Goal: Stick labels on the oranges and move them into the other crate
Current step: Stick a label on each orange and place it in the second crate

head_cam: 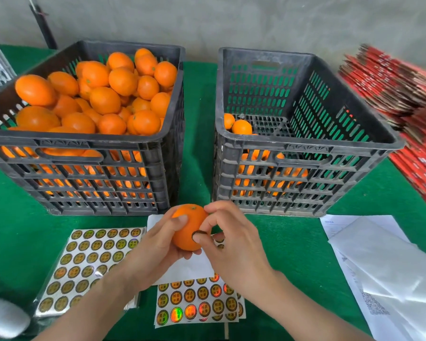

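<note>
My left hand [158, 244] grips an orange [185, 232] in front of the two crates. Against the side of that orange my right hand [229, 239] presses a round label [199, 234] with thumb and fingertips. The left black crate [84, 146] is heaped with oranges [103, 94]. Low in the right black crate [305, 148] lie several oranges [241, 126]. A partly used label sheet [197, 301] lies below my hands. A full sheet in a plastic sleeve [84, 262] lies to its left.
Green cloth [197, 107] covers the table. White backing papers [391, 267] lie at the right front. Red flat cartons [403, 94] are stacked at the far right. A white object [3, 316] sits at the lower left edge.
</note>
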The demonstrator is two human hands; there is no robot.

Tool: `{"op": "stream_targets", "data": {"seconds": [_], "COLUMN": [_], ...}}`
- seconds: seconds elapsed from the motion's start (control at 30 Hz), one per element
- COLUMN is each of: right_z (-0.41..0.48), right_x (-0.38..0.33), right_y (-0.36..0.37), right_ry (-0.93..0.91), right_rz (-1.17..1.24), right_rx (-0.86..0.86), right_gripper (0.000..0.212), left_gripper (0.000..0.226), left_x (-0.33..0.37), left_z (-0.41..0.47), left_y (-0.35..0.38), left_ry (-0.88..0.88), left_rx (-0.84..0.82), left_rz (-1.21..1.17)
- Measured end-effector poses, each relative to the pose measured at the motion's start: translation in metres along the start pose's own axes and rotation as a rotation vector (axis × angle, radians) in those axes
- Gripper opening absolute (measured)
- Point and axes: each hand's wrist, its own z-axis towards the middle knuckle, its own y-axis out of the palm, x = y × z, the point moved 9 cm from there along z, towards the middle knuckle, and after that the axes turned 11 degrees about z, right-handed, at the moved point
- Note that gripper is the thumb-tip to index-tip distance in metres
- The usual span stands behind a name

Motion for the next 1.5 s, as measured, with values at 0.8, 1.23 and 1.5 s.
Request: {"op": "stream_targets", "data": {"seconds": [0.8,1.23,1.5], "right_z": [0.261,0.26,0.165], "right_x": [0.097,0.197,-0.042], "right_y": [-0.184,-0.151,-0.173], "right_ry": [0.284,0.546,-0.447], "right_rz": [-0.709,-1.016,-0.135], "right_rx": [-0.256,-0.707,0.331], "right_gripper": [0.074,0.091,0.014], "left_gripper": [0.032,0.027,0.026], "left_x": [0.204,0.201,0.217], "left_z": [0.166,0.178,0.155], "left_y": [0.065,0.06,0.057], "left_ry": [0.564,0.504,0.674], "left_rx": [0.275,0.262,0.371], "left_rz": [1.507,1.541,1.251]}}
